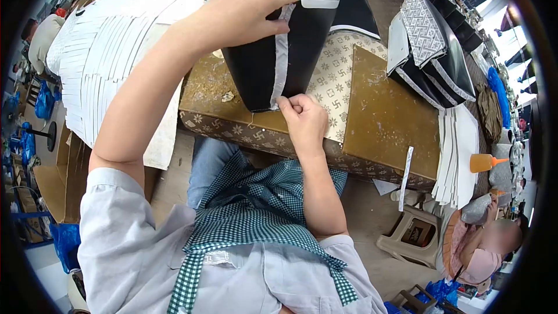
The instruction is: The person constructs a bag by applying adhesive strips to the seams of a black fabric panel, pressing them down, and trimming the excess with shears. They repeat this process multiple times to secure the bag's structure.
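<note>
A black, leather-like bag piece (311,38) with grey patterned lining stands tilted on the table in front of me. A pale grey strip (280,64) runs down its side. My left hand (250,14) is closed on the upper edge of the bag piece, with thumb and fingers at the strip's top end. At the strip's bottom end, my right hand (305,119) pinches the lower corner of the piece, its other fingers curled in. Behind it lies another black piece (354,6) with a white edge.
White cut sheets (110,52) are spread at the left, and more white strips (456,157) hang at the right. Folded black pieces (433,52) sit at the right, near an orange glue bottle (487,163). A stool (410,235) and a seated person (479,250) are at lower right.
</note>
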Motion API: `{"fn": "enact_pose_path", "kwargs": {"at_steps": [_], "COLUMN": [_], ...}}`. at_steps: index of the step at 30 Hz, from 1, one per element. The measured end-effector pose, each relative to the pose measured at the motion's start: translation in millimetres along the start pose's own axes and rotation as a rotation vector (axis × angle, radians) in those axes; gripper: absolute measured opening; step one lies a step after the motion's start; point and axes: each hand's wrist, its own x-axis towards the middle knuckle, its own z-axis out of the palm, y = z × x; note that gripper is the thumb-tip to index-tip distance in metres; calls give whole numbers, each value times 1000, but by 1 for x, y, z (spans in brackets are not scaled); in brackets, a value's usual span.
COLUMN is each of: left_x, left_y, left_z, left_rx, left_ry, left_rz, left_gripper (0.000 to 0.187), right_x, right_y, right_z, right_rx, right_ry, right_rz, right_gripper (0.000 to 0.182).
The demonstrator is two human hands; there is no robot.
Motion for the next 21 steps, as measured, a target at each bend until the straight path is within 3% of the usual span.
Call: {"fn": "enact_pose_path", "kwargs": {"at_steps": [1,4,5,8,13,17,21], "left_x": [2,2,2,2,-2,-9,-7], "left_y": [-3,-10,-13,-27,-57,-76,-82], "left_z": [3,23,28,48,90,126,148], "left_rx": [37,82,90,85,58,-83,-101], "left_ry": [-10,46,47,54,-8,-201,-315], "left_rz": [9,-18,-32,-77,-171,-350,-363], "left_gripper": [42,35,34,32,32,33,38], "right_x": [-1,-3,-1,-1,-4,5,39], "right_y": [-1,5,5,-24,1,-3,-19], "right_z": [-1,6,3,-5,11,7,11], "right_rx": [-100,84,-58,-121,-369,-270,-212], "right_ry": [12,210,299,139,-171,-222,-314], "right_rz": [-35,-216,-475,-640,-572,-502,-396], "right_gripper": [15,17,30,49,46,40,40]}}
